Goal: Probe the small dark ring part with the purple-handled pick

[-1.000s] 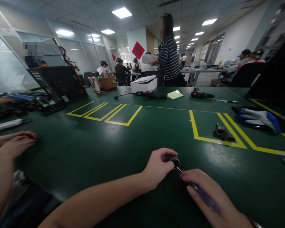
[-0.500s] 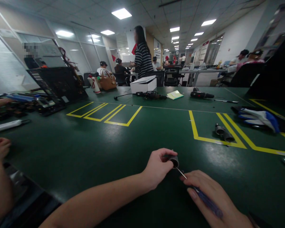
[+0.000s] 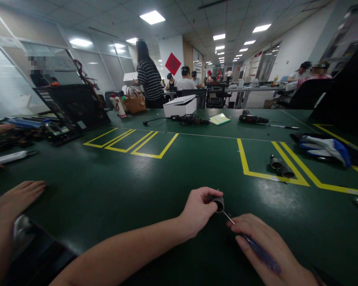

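Observation:
My left hand (image 3: 197,209) pinches a small dark cylindrical part (image 3: 218,203) just above the green table (image 3: 131,182). My right hand (image 3: 267,247) is closed around a thin blue-handled screwdriver (image 3: 258,248) whose metal tip points into the open end of the part. Both hands are near the table's front edge, close together.
Two similar cylinders (image 3: 281,166) lie inside a yellow-taped box at the right, with blue-white gloves (image 3: 326,147) beyond. A white box (image 3: 180,105), cables and a power screwdriver (image 3: 253,118) sit further back. A co-worker's hand (image 3: 16,195) rests at the left; an open laptop (image 3: 73,107) stands behind.
My hands have barely moved on the part and screwdriver. The co-worker's hand at the left has shifted. The person in the striped shirt has walked to the left in the background.

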`<act>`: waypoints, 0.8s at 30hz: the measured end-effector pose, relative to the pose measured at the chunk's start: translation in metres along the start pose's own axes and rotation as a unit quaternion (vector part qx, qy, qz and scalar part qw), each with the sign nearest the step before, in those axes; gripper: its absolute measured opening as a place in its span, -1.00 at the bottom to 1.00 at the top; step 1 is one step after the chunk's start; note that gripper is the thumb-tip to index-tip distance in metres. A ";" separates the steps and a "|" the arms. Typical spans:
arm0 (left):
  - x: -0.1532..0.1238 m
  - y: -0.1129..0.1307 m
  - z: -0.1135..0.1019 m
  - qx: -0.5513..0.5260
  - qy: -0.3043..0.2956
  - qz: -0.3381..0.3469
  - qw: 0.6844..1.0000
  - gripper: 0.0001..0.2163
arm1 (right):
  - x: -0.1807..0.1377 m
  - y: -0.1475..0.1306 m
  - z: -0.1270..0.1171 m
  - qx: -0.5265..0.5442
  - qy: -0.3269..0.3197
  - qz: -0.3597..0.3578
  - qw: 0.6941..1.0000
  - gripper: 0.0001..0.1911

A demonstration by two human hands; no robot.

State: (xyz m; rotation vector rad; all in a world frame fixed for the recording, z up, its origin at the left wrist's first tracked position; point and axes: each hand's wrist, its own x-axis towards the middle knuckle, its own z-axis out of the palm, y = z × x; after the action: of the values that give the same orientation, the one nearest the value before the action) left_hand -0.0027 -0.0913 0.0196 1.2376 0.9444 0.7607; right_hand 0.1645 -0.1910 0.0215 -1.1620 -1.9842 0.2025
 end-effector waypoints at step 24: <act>-0.002 0.006 0.002 -0.009 -0.001 -0.014 1.000 -0.68 | 0.005 -0.002 -0.001 -0.030 -0.028 -0.047 0.998 -0.75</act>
State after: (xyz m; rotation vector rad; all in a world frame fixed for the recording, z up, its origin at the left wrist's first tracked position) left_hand -0.0019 -0.0925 0.0254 1.2064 0.9484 0.7440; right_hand 0.1629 -0.1882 0.0260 -1.1086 -2.1019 0.1304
